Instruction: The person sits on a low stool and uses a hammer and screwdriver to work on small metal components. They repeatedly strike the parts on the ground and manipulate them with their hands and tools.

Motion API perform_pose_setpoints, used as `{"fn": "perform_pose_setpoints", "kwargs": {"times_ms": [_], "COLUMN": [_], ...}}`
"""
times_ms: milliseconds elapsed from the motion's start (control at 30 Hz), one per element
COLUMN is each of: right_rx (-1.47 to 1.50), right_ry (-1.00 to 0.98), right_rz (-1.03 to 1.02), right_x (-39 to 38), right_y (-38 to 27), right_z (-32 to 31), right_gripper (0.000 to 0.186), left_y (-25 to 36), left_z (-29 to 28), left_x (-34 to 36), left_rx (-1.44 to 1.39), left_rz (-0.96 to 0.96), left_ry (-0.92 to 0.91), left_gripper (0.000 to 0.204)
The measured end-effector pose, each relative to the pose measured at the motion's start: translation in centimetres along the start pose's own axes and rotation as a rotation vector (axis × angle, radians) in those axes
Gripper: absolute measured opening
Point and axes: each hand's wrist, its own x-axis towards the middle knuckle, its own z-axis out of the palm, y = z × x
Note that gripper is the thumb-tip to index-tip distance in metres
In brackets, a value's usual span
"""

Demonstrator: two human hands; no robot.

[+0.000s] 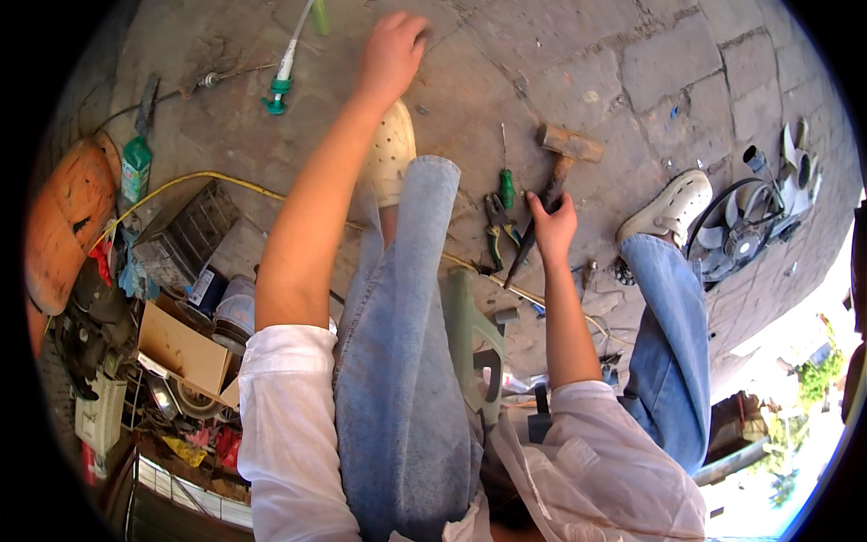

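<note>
one wooden-headed hammer (562, 161), dark handle gripped by right hand (553, 223).

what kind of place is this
Probably an outdoor repair spot or yard workshop. The ground is stone paving, tools lie on it, a hammer under the right hand and pliers, and a car radiator fan sits nearby.

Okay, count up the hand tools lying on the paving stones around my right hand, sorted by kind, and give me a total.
Hammer, its handle in the right hand: 1
Pliers: 1
Screwdriver with green grip: 1
Total: 3
</note>
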Motion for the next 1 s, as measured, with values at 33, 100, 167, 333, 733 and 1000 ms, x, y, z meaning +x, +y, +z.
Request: {"fn": "perform_pose_setpoints", "kwargs": {"times_ms": [33, 100, 167, 333, 733, 1000], "right_rx": [0.014, -0.001, -0.018, -0.040, -0.015, 0.656], "right_ry": [-0.005, -0.014, 0.002, 0.038, 0.163, -0.118], "right_rz": [0.003, 0.003, 0.005, -0.033, -0.074, -0.276], "right_x": [0.1, 0.1, 0.2, 0.3, 0.4, -0.1], "right_y": [-0.1, -0.2, 0.0, 0.9, -1.0, -16.0], "right_z": [-0.1, -0.1, -0.2, 0.2, -0.6, -5.2], "right_gripper": [0.040, 0.039, 0.038, 0.036, 0.038, 0.023], "left_y": [-0.2, -0.2, 1.9, 8.0, 10.2, 13.7], "left_z": [-0.2, -0.3, -1.0, 1.6, 6.6, -3.5], "left_x": [0.0, -0.4, -1.1, -1.0, -1.4, -3.0], "left_rx": [0.029, 0.130, 0.263, -0.021, -0.206, -1.271], "left_rz": [0.025, 0.009, -0.060, 0.040, -0.113, -0.656], "left_ry": [-0.052, -0.193, -0.376, -0.351, -0.267, -0.400], "left_gripper": [0.016, 0.017, 0.018, 0.025, 0.024, 0.016]}}
